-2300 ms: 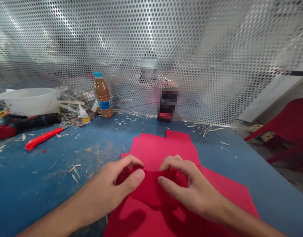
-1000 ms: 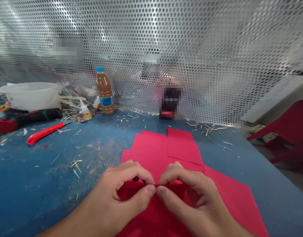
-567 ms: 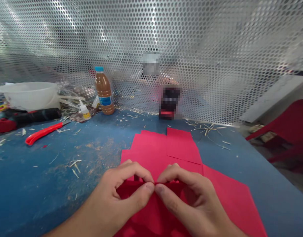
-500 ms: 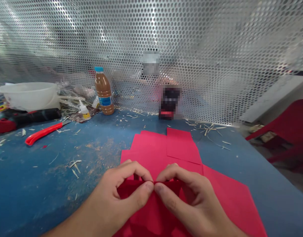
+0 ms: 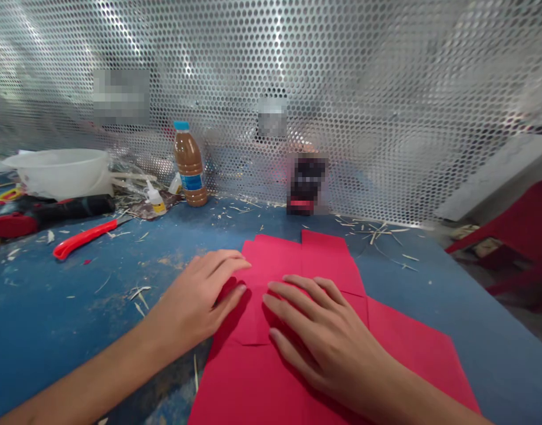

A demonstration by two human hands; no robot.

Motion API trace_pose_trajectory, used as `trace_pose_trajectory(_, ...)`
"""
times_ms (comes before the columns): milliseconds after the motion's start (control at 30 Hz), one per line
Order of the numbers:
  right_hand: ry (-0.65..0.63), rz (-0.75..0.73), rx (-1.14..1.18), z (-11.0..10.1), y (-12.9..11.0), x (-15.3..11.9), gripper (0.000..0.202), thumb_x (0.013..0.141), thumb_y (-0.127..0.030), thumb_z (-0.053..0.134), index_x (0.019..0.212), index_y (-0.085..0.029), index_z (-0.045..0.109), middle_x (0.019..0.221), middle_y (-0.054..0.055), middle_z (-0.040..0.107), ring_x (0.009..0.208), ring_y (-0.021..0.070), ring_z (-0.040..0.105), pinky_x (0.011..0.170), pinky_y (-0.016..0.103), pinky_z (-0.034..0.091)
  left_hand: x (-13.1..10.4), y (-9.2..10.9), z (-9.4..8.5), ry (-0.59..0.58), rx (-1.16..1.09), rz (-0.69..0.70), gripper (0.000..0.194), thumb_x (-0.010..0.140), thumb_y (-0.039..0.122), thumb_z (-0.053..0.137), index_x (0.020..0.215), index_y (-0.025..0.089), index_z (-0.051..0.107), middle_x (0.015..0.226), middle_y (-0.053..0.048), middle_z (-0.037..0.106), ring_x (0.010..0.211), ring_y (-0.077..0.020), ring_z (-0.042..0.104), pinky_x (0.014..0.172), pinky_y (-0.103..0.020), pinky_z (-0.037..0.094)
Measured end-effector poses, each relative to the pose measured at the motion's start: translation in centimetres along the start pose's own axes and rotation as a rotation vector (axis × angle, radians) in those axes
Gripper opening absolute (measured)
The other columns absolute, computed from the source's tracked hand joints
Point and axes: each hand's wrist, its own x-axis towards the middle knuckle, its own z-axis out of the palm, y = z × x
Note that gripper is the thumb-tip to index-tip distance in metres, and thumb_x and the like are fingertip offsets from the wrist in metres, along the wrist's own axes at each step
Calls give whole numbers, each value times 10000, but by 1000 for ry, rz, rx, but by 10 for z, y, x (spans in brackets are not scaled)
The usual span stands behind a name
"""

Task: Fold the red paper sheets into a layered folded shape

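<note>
Several overlapping pieces of red paper lie flat on the blue table in front of me. My left hand rests at the left edge of the paper, fingers stretched forward and the thumb apart. My right hand lies over the middle of the paper with its fingers spread, palm down. Neither hand grips anything. A smaller red piece sits at the far side of the stack, and another red sheet slants out to the right. Part of the paper is hidden under the hands.
The blue table carries thin shavings. Far left are a red-handled knife, a black and red tool, a white basin, a glue bottle and a brown-filled bottle. Behind stands a perforated metal panel.
Both hands have let go of the red paper edge they were pinching together. They have moved forward and now lie open on the sheets, the left one farther left.
</note>
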Motion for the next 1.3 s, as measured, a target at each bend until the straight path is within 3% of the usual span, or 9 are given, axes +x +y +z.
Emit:
trace_pose_trajectory(67,-28,-4,-46,2,0,-1,310,1083,-333,476,1288,-245,692,1350,32,742,1269,337,639,1044,529,440,2,-5,-10,-73,134,228,219,1099,234,485,1239,247,654,1320,-37,717,1235,-255,638,1022,-420,399)
trace_pose_trajectory(133,-10,29,-76,4,1,-2,346,1092,-362,456,1296,-231,704,1350,32,747,1285,344,640,1060,540,430,4,-8,-18,-128,206,363,251,1109,226,463,1197,234,698,1222,-9,777,1173,-256,680,1016,-428,376)
trace_pose_trajectory(267,-24,103,-80,8,4,-4,404,1085,-379,456,1384,-208,668,1458,29,673,1372,348,587,1104,572,419,3,-10,-17,-177,261,426,332,1127,247,413,1315,214,685,1342,-18,750,1257,-263,666,1072,-443,345)
trace_pose_trajectory(400,-71,126,-59,10,5,-5,451,1076,-398,465,1449,-202,625,1514,23,612,1434,340,533,1162,598,397,0,-13,-10,-256,286,435,394,1144,270,363,1459,220,596,1497,-23,642,1377,-226,602,1134,-416,354)
trace_pose_trajectory(700,-55,111,-106,4,0,-2,418,1062,-344,466,1398,-210,676,1470,19,650,1416,356,553,1191,636,372,-1,4,-8,-235,343,381,354,1110,228,423,1321,182,703,1369,-70,734,1263,-247,695,1080,-392,488)
trace_pose_trajectory(967,-64,156,-87,4,-2,-2,430,1029,-323,495,1406,-210,669,1475,20,646,1406,349,565,1198,638,373,-8,16,-5,-324,384,255,376,1095,252,475,1388,133,678,1415,-146,683,1289,-304,684,1135,-464,504)
trace_pose_trajectory(1300,-80,175,-66,5,-2,-6,453,1024,-311,488,1440,-218,641,1510,7,611,1447,359,516,1185,652,386,-9,14,-7,-395,413,223,378,1076,312,542,1391,155,677,1411,-135,683,1272,-308,696,1146,-463,496)
